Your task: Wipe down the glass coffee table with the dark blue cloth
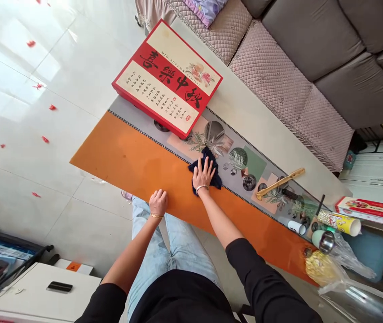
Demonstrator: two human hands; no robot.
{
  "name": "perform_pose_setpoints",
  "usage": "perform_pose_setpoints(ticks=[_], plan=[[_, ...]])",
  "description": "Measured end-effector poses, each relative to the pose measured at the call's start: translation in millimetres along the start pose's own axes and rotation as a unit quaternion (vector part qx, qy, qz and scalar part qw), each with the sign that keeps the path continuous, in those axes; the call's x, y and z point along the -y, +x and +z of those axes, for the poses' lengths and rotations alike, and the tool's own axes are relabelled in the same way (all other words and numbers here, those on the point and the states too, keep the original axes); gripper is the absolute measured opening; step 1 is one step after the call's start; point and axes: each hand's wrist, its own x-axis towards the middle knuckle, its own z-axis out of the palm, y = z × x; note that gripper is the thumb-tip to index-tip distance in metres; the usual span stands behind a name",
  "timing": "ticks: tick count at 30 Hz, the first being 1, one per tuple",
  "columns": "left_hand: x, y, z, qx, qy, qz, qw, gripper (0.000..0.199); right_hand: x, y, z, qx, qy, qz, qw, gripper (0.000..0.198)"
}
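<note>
My right hand lies on a dark navy cloth with its fingers spread. It presses the cloth onto the table where the orange top meets a patterned grey runner. The cloth is bunched up and shows around the fingers and palm. At the near edge of the orange top rests my left hand, its fingers curled in and nothing seen in them. Beyond both hands, a red and cream gift box with large dark characters sits across the runner.
Along the runner to the right lie a wooden stick, a white cup, a popcorn tub, a green cup and a yellow bag. A sofa borders the far side. Red scraps dot the floor.
</note>
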Motion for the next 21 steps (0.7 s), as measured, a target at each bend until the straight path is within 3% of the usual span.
perform_pose_setpoints(ticks=[3, 5, 10, 13, 21], plan=[[-2, 3, -3, 0.017, -0.016, -0.011, 1.0, 0.03, 19, 47, 0, -0.019, 0.009, 0.02, 1.0, 0.058], [-3, 5, -4, 0.021, -0.026, -0.015, 0.999, 0.03, 34, 53, 1, -0.022, 0.014, 0.018, 0.999, 0.059], [-2, 6, -14, 0.025, -0.077, -0.009, 0.997, 0.027, 86, 9, 1, 0.018, 0.027, -0.088, 0.996, 0.06], [10, -2, -25, 0.025, -0.124, -0.014, 0.992, 0.027, 121, 0, -1, 0.044, 0.027, -0.135, 0.99, 0.061], [64, -21, -49, -0.036, -0.137, -0.096, 0.985, 0.027, 230, 70, 1, 0.063, 0.069, -0.241, 0.966, 0.061]])
